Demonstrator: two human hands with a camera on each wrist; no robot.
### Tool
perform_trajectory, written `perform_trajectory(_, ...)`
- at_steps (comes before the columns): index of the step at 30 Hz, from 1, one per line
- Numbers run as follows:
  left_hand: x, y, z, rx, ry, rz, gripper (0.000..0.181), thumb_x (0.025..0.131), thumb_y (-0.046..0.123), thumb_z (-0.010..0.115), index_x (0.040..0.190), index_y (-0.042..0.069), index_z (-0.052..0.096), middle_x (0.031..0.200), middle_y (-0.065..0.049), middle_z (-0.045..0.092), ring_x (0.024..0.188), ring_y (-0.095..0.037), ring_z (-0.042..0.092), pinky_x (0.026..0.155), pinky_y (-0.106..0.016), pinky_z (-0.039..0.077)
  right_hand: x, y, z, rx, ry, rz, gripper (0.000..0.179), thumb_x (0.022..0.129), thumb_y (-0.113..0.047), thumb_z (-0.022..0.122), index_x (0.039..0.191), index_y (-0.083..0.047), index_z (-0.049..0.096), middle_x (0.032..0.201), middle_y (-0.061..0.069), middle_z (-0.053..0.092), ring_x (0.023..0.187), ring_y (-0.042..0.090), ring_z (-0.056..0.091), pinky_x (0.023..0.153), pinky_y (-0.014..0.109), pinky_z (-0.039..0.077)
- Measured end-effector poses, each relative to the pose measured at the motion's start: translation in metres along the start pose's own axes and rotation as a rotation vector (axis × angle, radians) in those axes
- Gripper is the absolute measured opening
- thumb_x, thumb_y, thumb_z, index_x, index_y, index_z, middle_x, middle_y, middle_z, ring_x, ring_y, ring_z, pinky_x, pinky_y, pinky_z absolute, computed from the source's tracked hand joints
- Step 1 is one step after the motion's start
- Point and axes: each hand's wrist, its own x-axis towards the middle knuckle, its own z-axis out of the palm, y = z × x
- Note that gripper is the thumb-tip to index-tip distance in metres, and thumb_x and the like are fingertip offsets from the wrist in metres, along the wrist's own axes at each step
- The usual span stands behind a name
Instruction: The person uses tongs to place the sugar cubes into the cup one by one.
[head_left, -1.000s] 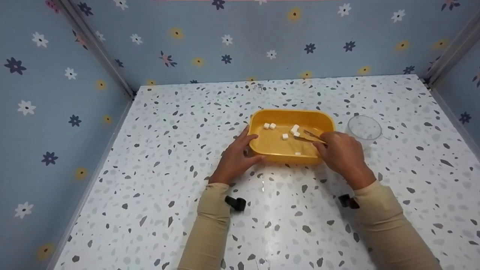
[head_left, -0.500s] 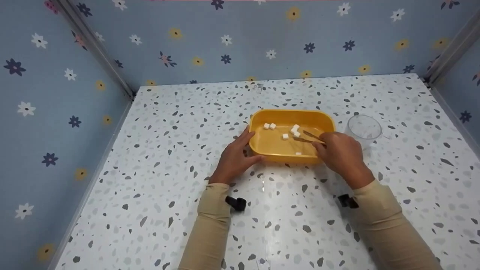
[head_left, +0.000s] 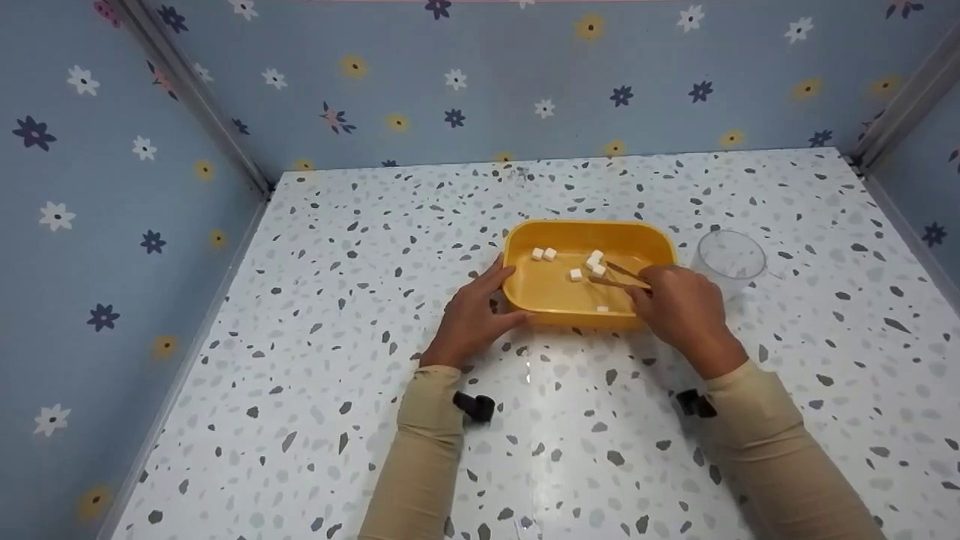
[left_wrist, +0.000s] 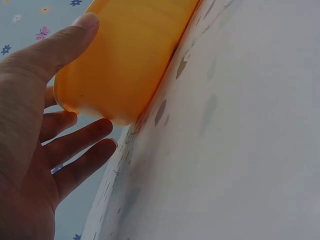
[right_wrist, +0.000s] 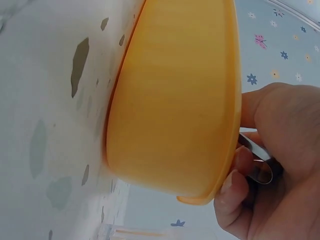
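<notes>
A yellow tub (head_left: 547, 296) sits on the table with several small white cubes (head_left: 576, 275) in it. At the tub's left end my left hand (head_left: 471, 319) holds the corner, thumb on the near wall and fingers around the end; in the left wrist view the lower fingers are loosely spread. My right hand (head_left: 682, 309) grips metal tongs (head_left: 621, 283) over the tub's right side. Their two tips are apart, next to a cluster of cubes (head_left: 595, 262); whether they touch a cube I cannot tell. The tongs' bent end (right_wrist: 262, 172) shows in the right wrist view.
A clear glass mug (head_left: 729, 259) stands just right of the tub, close to my right hand. The speckled white table (head_left: 360, 247) runs back to a blue flowered wall (head_left: 495, 75), with more wall panels at left and right.
The tub and its cubes have shifted very slightly to the right. The tongs' tips now lie a little closer to the cube cluster. My hands keep their holds.
</notes>
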Motion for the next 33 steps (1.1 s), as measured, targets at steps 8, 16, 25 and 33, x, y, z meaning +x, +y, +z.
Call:
perform_trajectory(8, -0.0005, 0.0012, 0.0002, 0.026, 0.012, 0.022, 0.081, 0.082, 0.043, 0.082, 0.149, 0.012, 0.049, 0.160, -0.011, 0.032, 0.138, -0.018, 0.044, 0.110, -0.035, 0.038, -0.0011, 0.0011, 0.0023, 0.002, 0.051, -0.022, 0.020, 0.091, -0.020, 0.072, 0.080, -0.004, 0.069, 0.065, 0.008, 0.057, 0.055, 0.027, 0.049, 0.048, 0.042, 0.037)
perform_trajectory(16, -0.0010, 0.0012, 0.0001, 0.024, 0.006, 0.020, 0.080, 0.082, 0.043, 0.082, 0.150, 0.014, 0.049, 0.161, -0.008, 0.030, 0.126, -0.016, 0.054, 0.107, -0.035, 0.041, -0.0006, 0.0001, 0.0051, 0.016, 0.038, 0.005, 0.020, 0.093, -0.021, 0.070, 0.081, -0.005, 0.072, 0.065, 0.006, 0.058, 0.057, 0.026, 0.049, 0.049, 0.040, 0.036)
perform_trajectory(25, -0.0010, -0.0001, 0.0001, 0.017, 0.016, 0.037, 0.079, 0.083, 0.040, 0.082, 0.149, 0.013, 0.049, 0.160, -0.010, 0.031, 0.133, -0.017, 0.049, 0.109, -0.034, 0.039, 0.0000, -0.0016, 0.0054, 0.021, 0.039, 0.010, 0.017, 0.093, -0.019, 0.068, 0.087, -0.005, 0.076, 0.066, 0.006, 0.059, 0.056, 0.026, 0.050, 0.049, 0.039, 0.036)
perform_trajectory(33, -0.0014, 0.0006, -0.0004, -0.005, 0.002, 0.019, 0.079, 0.083, 0.039, 0.082, 0.150, 0.014, 0.048, 0.161, -0.009, 0.030, 0.121, -0.014, 0.057, 0.106, -0.034, 0.042, -0.0005, -0.0008, 0.0067, 0.005, 0.070, 0.002, 0.015, 0.091, -0.019, 0.070, 0.085, -0.006, 0.074, 0.065, 0.006, 0.059, 0.056, 0.027, 0.051, 0.049, 0.040, 0.037)
